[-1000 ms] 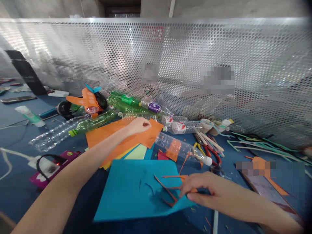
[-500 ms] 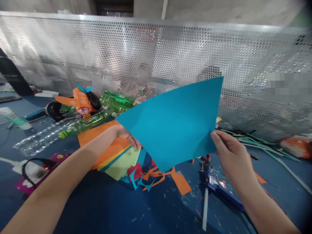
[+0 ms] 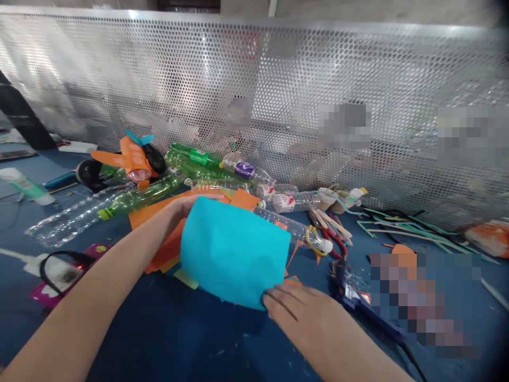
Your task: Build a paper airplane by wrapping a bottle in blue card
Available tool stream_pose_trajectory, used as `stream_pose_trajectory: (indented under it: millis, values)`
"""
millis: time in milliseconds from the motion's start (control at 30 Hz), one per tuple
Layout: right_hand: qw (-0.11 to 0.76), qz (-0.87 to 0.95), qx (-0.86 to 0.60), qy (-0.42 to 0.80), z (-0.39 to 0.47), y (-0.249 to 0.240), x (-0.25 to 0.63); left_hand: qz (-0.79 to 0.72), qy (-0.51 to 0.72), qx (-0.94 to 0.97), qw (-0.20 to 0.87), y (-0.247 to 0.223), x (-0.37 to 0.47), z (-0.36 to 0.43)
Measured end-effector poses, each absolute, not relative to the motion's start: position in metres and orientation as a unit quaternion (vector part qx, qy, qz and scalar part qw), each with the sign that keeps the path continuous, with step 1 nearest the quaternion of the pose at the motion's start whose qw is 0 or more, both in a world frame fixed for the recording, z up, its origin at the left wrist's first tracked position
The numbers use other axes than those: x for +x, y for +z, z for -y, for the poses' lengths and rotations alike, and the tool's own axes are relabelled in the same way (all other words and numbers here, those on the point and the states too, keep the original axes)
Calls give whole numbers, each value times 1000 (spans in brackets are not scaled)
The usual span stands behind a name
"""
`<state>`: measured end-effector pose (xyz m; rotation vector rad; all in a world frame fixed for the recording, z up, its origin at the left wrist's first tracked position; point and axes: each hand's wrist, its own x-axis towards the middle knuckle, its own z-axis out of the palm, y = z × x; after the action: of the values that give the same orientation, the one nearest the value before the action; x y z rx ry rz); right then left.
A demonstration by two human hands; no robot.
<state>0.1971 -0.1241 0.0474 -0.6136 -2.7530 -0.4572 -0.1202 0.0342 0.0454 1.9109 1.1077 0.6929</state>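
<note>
A bright blue sheet of paper [image 3: 234, 252] stands in front of me, bowed into a curve. My right hand [image 3: 296, 307] is closed on its lower right corner, fingers together along the edge. Behind the sheet's upper left edge is my left hand [image 3: 186, 206], over a pile of orange paper sheets [image 3: 149, 217]. The blue sheet hides most of its fingers, so its grip does not show. A pale yellow-green sheet [image 3: 186, 278] pokes out from under the pile.
Clear and green plastic bottles [image 3: 147, 199] lie along the perforated metal screen [image 3: 191, 79]. A glue gun [image 3: 358, 305] rests at right, beside red-handled scissors [image 3: 337, 246]. At left are a purple power strip [image 3: 95, 252] and an orange paper-and-bottle model [image 3: 133, 159].
The blue sheet has come down and left, and now bows more. My right hand has moved down and left with it. The sheet now covers most of the left hand's fingers.
</note>
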Motion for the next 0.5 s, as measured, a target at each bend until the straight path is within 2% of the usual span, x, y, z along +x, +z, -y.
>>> stream_pose_trajectory:
  millis: [133,300,400,500]
  values:
    - [86,954,-255,-128,134,35,201,-395,175,731,529,42,-126,-54]
    - [50,961,-268,-46,130,43,196,-371,163,687,604,31,-126,-66]
    - [19,967,-255,15,121,45,186,-365,176,690,600,28,-119,-67]
    - [-8,960,-278,39,114,43,180,-386,159,753,509,30,-112,-65]
